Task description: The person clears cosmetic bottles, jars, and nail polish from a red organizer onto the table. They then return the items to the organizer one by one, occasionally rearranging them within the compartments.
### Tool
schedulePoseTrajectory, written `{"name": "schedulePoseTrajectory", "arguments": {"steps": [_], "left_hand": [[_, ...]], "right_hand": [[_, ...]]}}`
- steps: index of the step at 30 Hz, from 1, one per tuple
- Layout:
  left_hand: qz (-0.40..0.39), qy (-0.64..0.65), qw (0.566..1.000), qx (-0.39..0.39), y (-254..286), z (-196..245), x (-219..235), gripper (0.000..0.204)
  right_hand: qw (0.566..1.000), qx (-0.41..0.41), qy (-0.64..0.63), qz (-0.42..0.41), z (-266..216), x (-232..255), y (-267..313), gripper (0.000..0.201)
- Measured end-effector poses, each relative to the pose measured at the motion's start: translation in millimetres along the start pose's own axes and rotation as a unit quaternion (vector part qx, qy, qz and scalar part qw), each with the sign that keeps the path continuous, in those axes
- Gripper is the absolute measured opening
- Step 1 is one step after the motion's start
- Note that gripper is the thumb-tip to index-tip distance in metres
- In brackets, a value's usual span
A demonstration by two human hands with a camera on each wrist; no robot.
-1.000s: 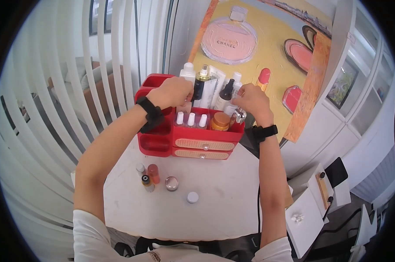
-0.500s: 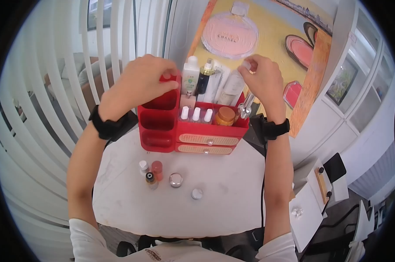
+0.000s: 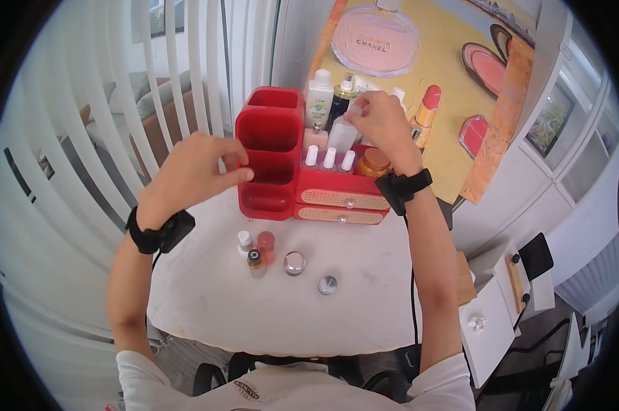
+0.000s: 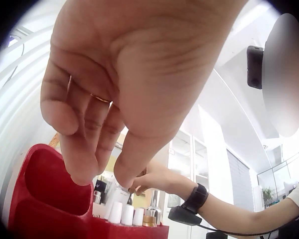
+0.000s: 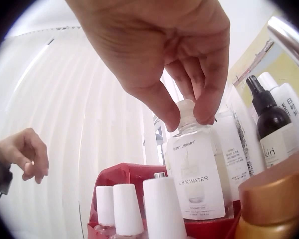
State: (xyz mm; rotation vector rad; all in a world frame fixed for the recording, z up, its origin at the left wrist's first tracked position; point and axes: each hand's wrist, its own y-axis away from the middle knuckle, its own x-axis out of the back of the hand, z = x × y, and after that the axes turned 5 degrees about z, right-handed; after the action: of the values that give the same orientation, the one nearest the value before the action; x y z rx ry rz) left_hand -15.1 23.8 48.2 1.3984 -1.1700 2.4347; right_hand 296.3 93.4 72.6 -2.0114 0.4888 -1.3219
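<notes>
Over the back section of the red organizer [image 3: 290, 205], right hand [image 3: 381, 122] pinches a clear bottle [image 5: 197, 174] by its translucent cap [image 5: 187, 109]. Grip narrow: thumb on one side, fingertips on the other. Bottle upright, slightly tilted, its label reading "L.B.K WATER". It is just behind three white-capped bottles [image 3: 329, 159]; whether its base touches the organizer, cannot tell.

Left hand [image 3: 193, 168] near the organizer's open compartments on the left side. Holds nothing; fingers loosely bent, thumb apart from them, gap moderately wide. Ring on one finger.

Same organizer, back row: white bottle [image 3: 319, 99] at the left, dark bottle [image 3: 342, 96] with gold-toned top beside it. Dark spray bottle [image 5: 274, 124] to the right of the held bottle in the right wrist view. Jar with a copper-coloured lid [image 3: 374, 162] at the front, right of the white caps. Two woven-front drawers [image 3: 343, 198] below, round knobs on both.

White table [image 3: 289, 315], nearer the person: white-topped vial [image 3: 245, 243], pinkish-red bottle [image 3: 266, 246] and dark-capped vial [image 3: 256, 264] grouped close. Round shiny-lidded jar [image 3: 294, 262] just beside; small round container [image 3: 328, 285] a little apart, to its right.
</notes>
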Motion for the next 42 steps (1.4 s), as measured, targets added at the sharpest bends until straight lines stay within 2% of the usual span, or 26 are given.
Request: {"name": "schedulePoseTrajectory", "arguments": {"steps": [3, 7, 10, 11, 15, 16, 17, 18, 19, 20, 21, 23, 24, 25, 27, 29, 31, 32, 33, 35, 36, 38, 42], "left_hand": [[-0.025, 0.034, 0.999, 0.026, 19, -9, -11, 0.02], [-0.056, 0.085, 0.993, 0.061, 39, -34, -31, 0.019], [-0.084, 0.214, 0.963, 0.143, 48, -54, -46, 0.017], [-0.086, 0.214, 0.963, 0.14, 51, -62, -52, 0.017], [-0.069, 0.314, 0.927, 0.193, 59, -85, -76, 0.021], [-0.067, 0.354, 0.909, 0.21, 61, -89, -81, 0.027], [-0.068, 0.356, 0.909, 0.205, 64, -95, -85, 0.027], [-0.093, 0.395, 0.888, 0.218, 68, -101, -88, 0.033], [-0.119, 0.432, 0.864, 0.23, 71, -105, -93, 0.039], [-0.119, 0.451, 0.853, 0.232, 73, -106, -100, 0.043], [-0.124, 0.455, 0.852, 0.228, 76, -109, -107, 0.043], [-0.141, 0.492, 0.826, 0.234, 81, -115, -120, 0.042], [-0.147, 0.484, 0.829, 0.236, 82, -112, -123, 0.04], [-0.149, 0.489, 0.828, 0.231, 84, -114, -129, 0.04], [-0.161, 0.517, 0.807, 0.235, 88, -123, -138, 0.038], [-0.174, 0.519, 0.801, 0.241, 88, -123, -140, 0.036], [-0.185, 0.555, 0.772, 0.249, 93, -125, -144, 0.036], [-0.176, 0.605, 0.734, 0.254, 95, -135, -149, 0.036], [-0.177, 0.604, 0.735, 0.254, 99, -139, -151, 0.036], [-0.099, 0.697, 0.633, 0.323, 103, -145, -155, 0.034], [-0.102, 0.697, 0.632, 0.322, 105, -149, -156, 0.034], [-0.136, 0.733, 0.613, 0.263, 105, -157, -158, 0.027], [-0.149, 0.711, 0.626, 0.284, 106, -158, -161, 0.025]], "right_hand": [[0.999, 0.018, -0.009, -0.032, 11, -14, 4, 0.031], [0.999, 0.005, -0.017, -0.027, 11, -16, 5, 0.033], [0.998, 0.022, -0.032, -0.04, 12, -12, 5, 0.037], [0.999, 0.02, -0.031, -0.038, 8, -6, 6, 0.037], [0.998, -0.005, -0.063, -0.003, -3, 36, 10, 0.035], [0.995, -0.018, -0.09, 0.036, -4, 52, 14, 0.033], [0.99, -0.03, -0.116, 0.075, 0, 63, 19, 0.032], [0.99, -0.032, -0.111, 0.078, 8, 71, 25, 0.032], [0.988, -0.029, -0.083, 0.127, 18, 79, 33, 0.034], [0.983, -0.027, -0.053, 0.176, 27, 85, 41, 0.036], [0.983, -0.029, -0.046, 0.177, 39, 86, 51, 0.036], [0.979, -0.089, -0.051, 0.174, 65, 76, 72, 0.043], [0.985, -0.107, -0.056, 0.121, 74, 71, 82, 0.054], [0.985, -0.106, -0.049, 0.123, 81, 62, 89, 0.054], [0.981, -0.141, -0.129, 0.045, 88, 45, 97, 0.059], [0.979, -0.148, -0.129, 0.046, 86, 39, 99, 0.061], [0.978, -0.156, -0.134, 0.043, 84, 34, 99, 0.063], [0.98, -0.147, -0.129, 0.042, 82, 33, 99, 0.061], [0.982, -0.138, -0.122, 0.042, 82, 32, 98, 0.059], [0.984, -0.131, -0.112, 0.049, 86, 27, 96, 0.056], [0.986, -0.122, -0.102, 0.055, 88, 26, 95, 0.054], [0.988, -0.103, -0.084, 0.072, 88, 22, 93, 0.053], [0.992, -0.058, -0.019, 0.106, 94, 14, 81, 0.053]]}}
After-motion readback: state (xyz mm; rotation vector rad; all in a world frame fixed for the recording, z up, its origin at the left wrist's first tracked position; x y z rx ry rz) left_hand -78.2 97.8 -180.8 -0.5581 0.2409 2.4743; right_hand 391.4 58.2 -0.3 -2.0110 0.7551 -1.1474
